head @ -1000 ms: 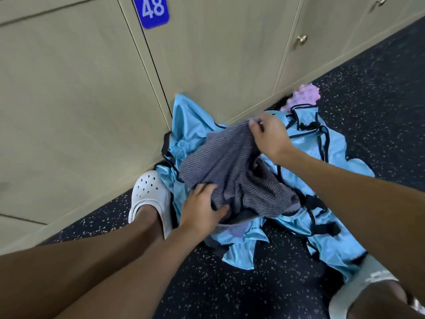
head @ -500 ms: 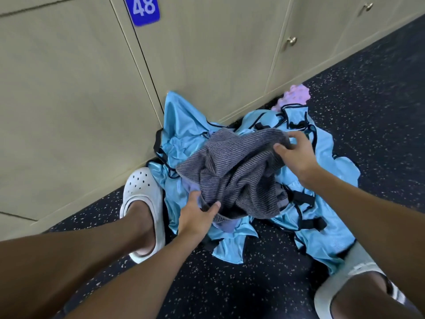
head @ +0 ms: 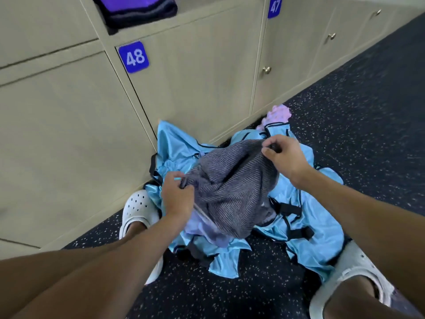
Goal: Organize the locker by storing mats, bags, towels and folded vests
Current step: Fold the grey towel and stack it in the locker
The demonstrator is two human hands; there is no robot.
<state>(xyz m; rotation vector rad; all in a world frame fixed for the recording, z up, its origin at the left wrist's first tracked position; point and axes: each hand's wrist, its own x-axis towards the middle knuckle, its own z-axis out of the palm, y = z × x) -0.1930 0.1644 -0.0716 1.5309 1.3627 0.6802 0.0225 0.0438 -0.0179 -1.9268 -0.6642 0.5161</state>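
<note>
A grey striped towel [head: 232, 187] hangs bunched between my two hands above a heap of shiny light-blue vests [head: 308, 217] with black trim on the floor. My left hand [head: 177, 195] pinches the towel's near-left edge. My right hand [head: 284, 157] pinches its far-right edge. A lilac cloth [head: 207, 231] shows under the towel's lower edge. Folded purple and dark cloth [head: 135, 8] lies in an open locker compartment at the top.
Beige lockers [head: 195, 77] numbered 48 and 47 stand shut right behind the heap. A pink knobbly object [head: 277, 116] lies against the locker base. My feet in white clogs [head: 138, 210] flank the heap on the dark speckled floor [head: 368, 111].
Both hands shifted their grip to opposite edges of the towel and lifted it. The view tilted upward, bringing in the open compartment and locker number 47.
</note>
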